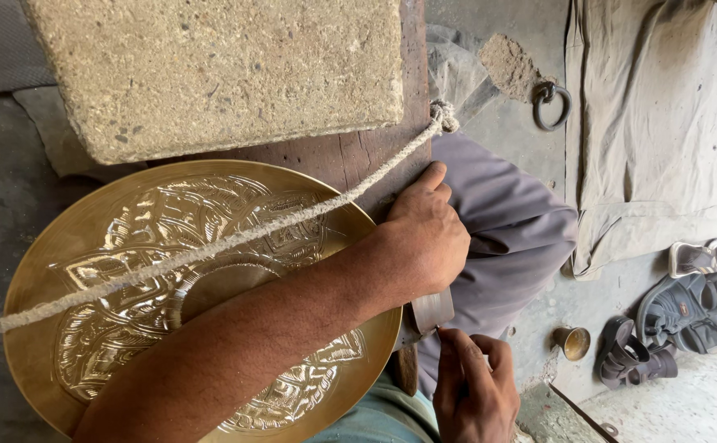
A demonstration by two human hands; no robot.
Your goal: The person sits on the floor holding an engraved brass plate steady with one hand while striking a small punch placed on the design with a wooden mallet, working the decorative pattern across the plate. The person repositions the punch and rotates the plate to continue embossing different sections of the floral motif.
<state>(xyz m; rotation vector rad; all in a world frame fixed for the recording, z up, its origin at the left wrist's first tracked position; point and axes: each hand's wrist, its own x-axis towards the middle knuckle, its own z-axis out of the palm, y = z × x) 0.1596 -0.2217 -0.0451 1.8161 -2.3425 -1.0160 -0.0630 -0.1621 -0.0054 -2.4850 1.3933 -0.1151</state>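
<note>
From the head camera we look down on a large engraved brass plate (202,303), which lies flat on a dark wooden board (358,160) with a rough stone block (219,70) weighing on the board just beyond its far rim. A coarse rope (235,238) runs taut across the plate's face, from the left edge of the view up to a knot at the board's right side. Our left hand (424,238) reaches over the plate and rests at the board's edge, fingers curled shut; it seems to close on the top of a flat metal tool (432,312) that shows below the palm, though the hold itself is hidden. Our right hand (473,385) sits just under that tool, its fingertips pinched together at the tool's lower end. We judge the step in hand to be seating or adjusting this tool at the plate's near rim, with the plate already tied down. The next move, as we read it, calls for a steady left grip while the right fingers set the tool's end precisely. To the right lie grey trousers (506,221), a small brass cup (573,342), sandals (687,312) and an iron ring (551,105).
</note>
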